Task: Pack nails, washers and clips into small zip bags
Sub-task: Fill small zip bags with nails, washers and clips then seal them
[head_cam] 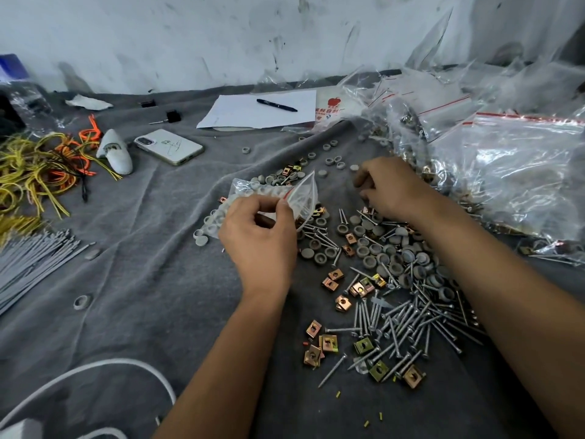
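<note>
**Bag held open at centre frame, right hand down among the washers**

Head view: the left hand [258,234] sits mid-frame, its grip pinching the small zip bag [286,198] by the mouth, thumb and fingers curled on the thin film so the opening gapes up and right. That bag looks featherlight and floppy; I judge it slick too, so the lip by the red zip line is the place to hold, one wall per finger, or it collapses shut.

Right of centre, the right hand [387,188] is down on the grey cloth of the worktop [142,280], fingers curled toward loose grey washers [373,245]. Whether anything is already pinched in that grip, I cannot tell; the fingertips are hidden.

Lower right, the nails [408,324] lie in a fan: stiff, thin, pointed, likely to pierce the film if dropped point-first, so take them by the shank, heads together. The brassy clips [329,343] scatter around them, small, hard, sharp-edged, best picked by their flat sides. The washers look rubbery, light and easy to pinch by the rim.
</note>
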The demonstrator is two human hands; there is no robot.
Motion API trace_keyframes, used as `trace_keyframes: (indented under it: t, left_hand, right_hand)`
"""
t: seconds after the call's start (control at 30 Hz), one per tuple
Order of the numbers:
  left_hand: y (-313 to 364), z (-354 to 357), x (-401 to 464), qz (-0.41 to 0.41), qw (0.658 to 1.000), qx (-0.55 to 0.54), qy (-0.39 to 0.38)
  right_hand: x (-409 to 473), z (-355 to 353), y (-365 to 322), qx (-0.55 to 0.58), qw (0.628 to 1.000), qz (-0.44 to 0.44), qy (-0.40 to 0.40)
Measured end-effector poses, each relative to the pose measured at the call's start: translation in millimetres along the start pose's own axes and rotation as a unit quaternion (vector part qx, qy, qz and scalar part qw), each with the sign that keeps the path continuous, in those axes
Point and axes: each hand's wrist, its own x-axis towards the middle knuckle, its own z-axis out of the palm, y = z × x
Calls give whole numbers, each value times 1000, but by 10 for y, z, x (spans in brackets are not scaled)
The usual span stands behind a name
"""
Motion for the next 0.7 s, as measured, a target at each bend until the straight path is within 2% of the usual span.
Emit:
trace_keyframes:
  t: [0.13, 0.23, 0.3, 0.47, 0.7]
  left_hand:
    - [4, -9, 1, -3, 1000, -10, -15]
    - [4, -10, -4, 5, 1000, -11, -19]
    - [11, -11, -17, 22, 999, -9, -25]
    - [20, 2, -35, 62, 998, 1, -31]
    - [31, 21, -48, 102, 994, 28, -5]
  right_hand:
    - [-228, -63, -89, 66, 992, -70, 79]
    - [-451, -98, -305, 177, 957, -161, 163]
    - [-570, -72, -453, 207, 935, -209, 200]
    - [-676, 91, -607, 210, 925, -255, 187]
    - [-647, 188, -607, 198, 933, -231, 189]
